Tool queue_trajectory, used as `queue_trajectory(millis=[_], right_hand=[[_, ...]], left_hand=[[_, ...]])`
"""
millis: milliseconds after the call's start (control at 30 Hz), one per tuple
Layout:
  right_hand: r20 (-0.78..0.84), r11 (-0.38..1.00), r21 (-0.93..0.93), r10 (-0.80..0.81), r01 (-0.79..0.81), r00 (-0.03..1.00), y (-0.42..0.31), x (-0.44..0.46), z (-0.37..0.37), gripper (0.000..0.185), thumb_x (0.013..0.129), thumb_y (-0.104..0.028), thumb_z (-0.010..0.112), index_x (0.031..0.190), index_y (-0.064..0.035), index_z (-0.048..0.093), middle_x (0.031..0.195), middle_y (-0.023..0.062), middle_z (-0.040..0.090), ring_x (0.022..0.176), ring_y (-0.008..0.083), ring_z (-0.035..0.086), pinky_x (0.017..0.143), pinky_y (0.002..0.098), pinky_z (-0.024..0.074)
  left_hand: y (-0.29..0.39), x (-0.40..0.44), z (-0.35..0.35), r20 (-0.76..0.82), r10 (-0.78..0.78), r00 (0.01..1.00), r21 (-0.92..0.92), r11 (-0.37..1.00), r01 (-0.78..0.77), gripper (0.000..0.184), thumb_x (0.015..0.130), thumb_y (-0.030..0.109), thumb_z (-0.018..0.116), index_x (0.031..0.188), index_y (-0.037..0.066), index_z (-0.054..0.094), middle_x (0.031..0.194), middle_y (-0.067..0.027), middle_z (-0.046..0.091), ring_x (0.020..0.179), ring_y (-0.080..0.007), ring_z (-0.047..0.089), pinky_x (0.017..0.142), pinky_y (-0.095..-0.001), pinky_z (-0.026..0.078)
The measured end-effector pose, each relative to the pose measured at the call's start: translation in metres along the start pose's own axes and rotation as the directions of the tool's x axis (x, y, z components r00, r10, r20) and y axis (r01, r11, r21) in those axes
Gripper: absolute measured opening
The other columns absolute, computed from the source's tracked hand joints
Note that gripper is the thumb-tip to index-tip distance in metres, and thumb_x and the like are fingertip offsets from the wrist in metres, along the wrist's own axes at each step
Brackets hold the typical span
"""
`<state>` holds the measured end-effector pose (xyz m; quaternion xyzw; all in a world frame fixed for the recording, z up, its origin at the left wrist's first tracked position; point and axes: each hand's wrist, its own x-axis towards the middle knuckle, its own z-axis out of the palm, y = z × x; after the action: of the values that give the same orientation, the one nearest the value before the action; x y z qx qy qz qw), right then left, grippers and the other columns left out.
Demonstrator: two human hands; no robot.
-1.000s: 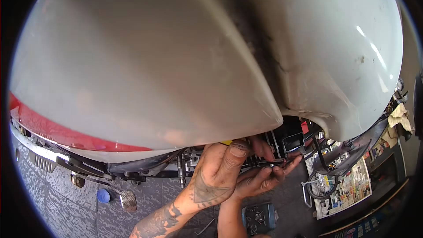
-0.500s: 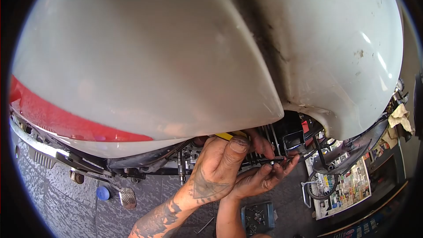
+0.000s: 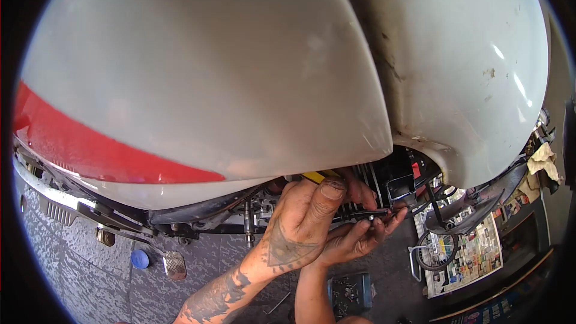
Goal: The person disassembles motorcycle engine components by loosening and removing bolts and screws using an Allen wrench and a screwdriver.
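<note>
My left hand [image 3: 300, 219], with a tattooed forearm, is closed under the lower edge of the pale body panel [image 3: 240, 84] of a motorbike, thumb uppermost. A yellow-and-black thing [image 3: 314, 176] shows behind the thumb, gripped by this hand; most of it is hidden. Its fingers reach in beside a dark flat metal part [image 3: 375, 212]. Just below, my right hand [image 3: 351, 245] is turned palm up. Its curled fingertips hold a small silvery bolt [image 3: 371, 218] up against the underside of that part. Behind both hands are black frame parts [image 3: 401, 183].
On the paved floor stand a tray of small metal parts [image 3: 350, 293], a blue cap [image 3: 140, 258] and a thin bent rod [image 3: 277, 303]. A foot pedal [image 3: 174, 264] sticks out low on the left. Newspaper sheets [image 3: 480, 252] lie at right beneath a small wheel [image 3: 438, 252].
The view has shifted slightly, so the panel sits a little further right and higher. Both hands have stayed at nearly the same place under the panel.
</note>
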<state>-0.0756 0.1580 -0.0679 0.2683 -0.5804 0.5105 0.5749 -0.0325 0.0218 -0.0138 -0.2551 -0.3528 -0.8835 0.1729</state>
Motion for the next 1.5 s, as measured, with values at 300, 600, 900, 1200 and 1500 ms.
queue_trajectory(millis=[300,600,900,1200,1500], right_hand=[[-0.021,0.997,-0.068,0.020,-0.021,1.000,-0.007,0.000,0.003,0.009,0.090,-0.021,0.058,0.096,-0.0151,0.054,0.144,0.0098,0.026,0.137,0.0315,0.021,0.111,0.0475,0.0217],[-0.056,0.998,-0.056,0.039,-0.043,0.998,-0.011,0.002,0.009,0.012,0.090,-0.023,0.057,0.092,-0.0132,0.051,0.141,0.0111,0.029,0.135,0.0315,0.025,0.110,0.0481,0.0234],[-0.080,0.998,-0.054,0.025,-0.030,0.996,-0.013,0.001,0.014,0.013,0.091,-0.023,0.057,0.089,-0.0132,0.048,0.141,0.0118,0.029,0.135,0.0312,0.024,0.110,0.0480,0.0239],[-0.112,0.999,-0.035,0.010,-0.014,0.994,-0.010,0.000,0.017,0.010,0.092,-0.018,0.054,0.093,-0.0093,0.050,0.141,0.0131,0.029,0.134,0.0312,0.026,0.109,0.0476,0.0256],[-0.180,0.995,-0.064,0.069,-0.082,0.981,-0.011,0.000,0.018,0.024,0.090,-0.023,0.058,0.082,-0.0066,0.043,0.134,0.0126,0.038,0.130,0.0305,0.033,0.105,0.0471,0.0317]], left_hand=[[-0.002,-0.002,0.000,-0.019,-0.009,1.000,-0.016,1.000,0.009,0.071,0.083,0.072,0.033,0.087,0.002,0.048,0.085,-0.0190,0.062,0.090,-0.0286,0.060,0.086,-0.0435,0.047],[-0.003,-0.001,0.000,-0.015,0.037,0.999,-0.008,0.999,-0.037,0.068,0.087,0.067,0.034,0.089,0.001,0.047,0.085,-0.0193,0.062,0.092,-0.0288,0.060,0.088,-0.0434,0.046],[-0.003,-0.001,0.000,-0.009,0.035,0.999,0.025,0.999,-0.035,0.067,0.088,0.066,0.032,0.088,0.001,0.047,0.085,-0.0196,0.062,0.091,-0.0290,0.060,0.087,-0.0420,0.048],[-0.001,-0.002,0.001,-0.006,0.052,0.999,0.015,0.999,-0.052,0.066,0.090,0.064,0.030,0.089,0.000,0.048,0.085,-0.0188,0.062,0.093,-0.0281,0.060,0.089,-0.0420,0.047],[-0.002,-0.001,0.002,-0.006,0.052,0.999,0.027,0.998,-0.051,0.067,0.090,0.064,0.030,0.091,-0.001,0.049,0.087,-0.0192,0.062,0.092,-0.0284,0.060,0.088,-0.0412,0.048]])
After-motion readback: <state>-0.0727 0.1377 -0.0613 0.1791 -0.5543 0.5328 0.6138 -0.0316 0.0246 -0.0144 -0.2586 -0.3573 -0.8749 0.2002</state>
